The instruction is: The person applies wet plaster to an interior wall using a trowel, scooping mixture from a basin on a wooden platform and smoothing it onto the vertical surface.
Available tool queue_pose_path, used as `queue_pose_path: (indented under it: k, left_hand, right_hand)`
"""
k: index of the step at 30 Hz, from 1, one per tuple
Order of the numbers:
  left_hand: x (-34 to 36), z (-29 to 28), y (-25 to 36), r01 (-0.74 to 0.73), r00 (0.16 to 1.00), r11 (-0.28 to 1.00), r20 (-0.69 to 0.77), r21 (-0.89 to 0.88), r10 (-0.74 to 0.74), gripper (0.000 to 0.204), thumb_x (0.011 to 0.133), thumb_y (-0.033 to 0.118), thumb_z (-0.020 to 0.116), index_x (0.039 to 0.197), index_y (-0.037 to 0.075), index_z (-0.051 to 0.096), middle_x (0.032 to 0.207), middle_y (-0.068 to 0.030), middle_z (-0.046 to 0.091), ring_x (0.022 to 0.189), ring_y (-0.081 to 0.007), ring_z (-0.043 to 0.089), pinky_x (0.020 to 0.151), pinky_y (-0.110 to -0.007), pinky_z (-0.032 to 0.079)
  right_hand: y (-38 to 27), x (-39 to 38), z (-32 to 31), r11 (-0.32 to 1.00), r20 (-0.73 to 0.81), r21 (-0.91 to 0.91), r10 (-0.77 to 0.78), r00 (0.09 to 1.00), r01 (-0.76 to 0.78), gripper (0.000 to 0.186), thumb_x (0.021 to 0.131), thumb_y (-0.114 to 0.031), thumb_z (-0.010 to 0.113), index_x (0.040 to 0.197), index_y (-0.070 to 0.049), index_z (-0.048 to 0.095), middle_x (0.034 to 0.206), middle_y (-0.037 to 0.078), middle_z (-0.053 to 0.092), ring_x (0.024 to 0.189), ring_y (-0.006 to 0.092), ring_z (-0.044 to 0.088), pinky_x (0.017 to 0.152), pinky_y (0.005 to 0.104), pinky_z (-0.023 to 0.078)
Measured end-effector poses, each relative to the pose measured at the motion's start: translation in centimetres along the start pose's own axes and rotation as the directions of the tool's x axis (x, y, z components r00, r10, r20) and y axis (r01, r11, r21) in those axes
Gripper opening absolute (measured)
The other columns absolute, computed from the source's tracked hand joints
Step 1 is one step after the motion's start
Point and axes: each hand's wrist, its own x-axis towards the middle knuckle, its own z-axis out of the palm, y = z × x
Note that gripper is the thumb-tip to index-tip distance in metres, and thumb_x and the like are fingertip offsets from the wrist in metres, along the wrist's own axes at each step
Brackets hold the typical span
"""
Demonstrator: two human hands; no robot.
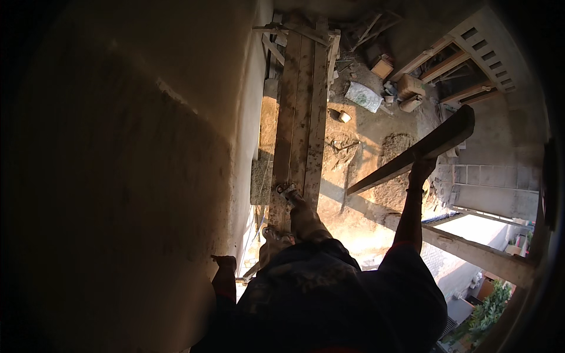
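My right hand (422,169) is raised out to the right, closed around a long, dark straightedge board (406,157). The board slants from upper right down to the left, and its broad end is nearest the camera. Low on the left, my left hand (223,262) is at the plastered wall (141,194), fingers stretched toward its surface. It is mostly a dark silhouette, and I see nothing held in it. Whether the fingertips touch the plaster is hard to tell. Below me, my feet stand on a scaffold of long wooden planks (301,112) running along the wall.
Far below the scaffold lies a ground floor with a pale sack (364,96), a small bucket (344,116), cardboard boxes (410,86) and a mound of dark material (395,150). A wooden beam (477,253) crosses at right. The planks' right edge drops off openly.
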Motion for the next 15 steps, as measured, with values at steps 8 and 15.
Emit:
queue_pose_path:
  k: [8,15]
  left_hand:
    - [6.4,18.5,-5.1,-0.389,0.842,0.053,-0.379,-0.920,-0.383,0.049,0.080,0.028,0.065,0.116,-0.002,0.054,0.094,-0.0221,0.064,0.075,-0.0227,0.065,0.065,-0.038,0.055]
    - [-3.3,3.3,1.0,-0.680,0.552,0.491,-0.821,-0.545,-0.147,0.049,0.084,0.032,0.066,0.121,0.004,0.052,0.096,-0.0193,0.067,0.091,-0.0334,0.065,0.078,-0.040,0.051]
  right_hand:
    - [-1.1,-5.7,2.5,0.994,0.148,-0.047,0.100,0.984,-0.094,0.064,0.074,0.002,0.070,0.132,0.000,0.044,0.121,0.012,0.054,0.106,0.0219,0.053,0.088,0.0341,0.049]
    - [-5.5,-6.6,1.9,0.993,0.264,-0.066,0.113,0.958,-0.099,0.043,0.076,-0.003,0.071,0.116,0.001,0.057,0.113,0.012,0.058,0.101,0.0242,0.056,0.084,0.0380,0.050]
